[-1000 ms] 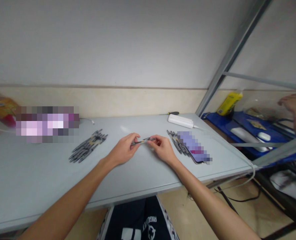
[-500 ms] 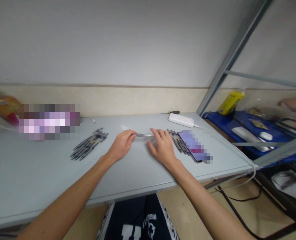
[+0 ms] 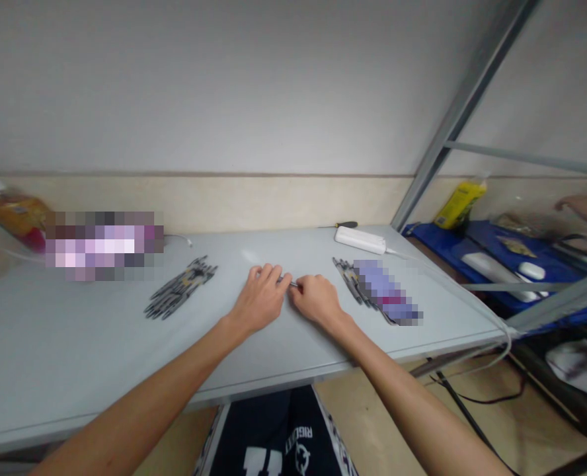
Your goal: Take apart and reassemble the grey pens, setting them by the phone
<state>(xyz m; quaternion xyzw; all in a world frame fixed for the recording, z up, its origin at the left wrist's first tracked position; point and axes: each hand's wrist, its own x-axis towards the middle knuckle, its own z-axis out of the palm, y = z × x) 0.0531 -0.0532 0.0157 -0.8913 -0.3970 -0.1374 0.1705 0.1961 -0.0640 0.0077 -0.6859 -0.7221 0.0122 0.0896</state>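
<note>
A slim grey pen [image 3: 292,284] spans the small gap between my hands, low over the table; most of it is hidden by fingers. My left hand [image 3: 262,301] is closed around one end. At the other end, my right hand [image 3: 317,299] pinches the pen between thumb and curled fingers. To the left lies a pile of grey and black pens [image 3: 179,289], side by side at a slant. Another, smaller group of similar pens [image 3: 352,281] lies to the right of my right hand, against the phone [image 3: 385,291].
A white power strip [image 3: 360,239] with a cable and a screwdriver [image 3: 346,225] lie at the back right of the table [image 3: 100,370]. A blurred-out item [image 3: 102,244] stands back left. A metal post [image 3: 435,132] rises at the right; beyond it another person's hand [image 3: 584,206] shows.
My right hand has gone from spread fingers beside the pen's tip to a closed pinch on its end. My left hand has shifted right and turned over the pen, and the hands are closer together.
</note>
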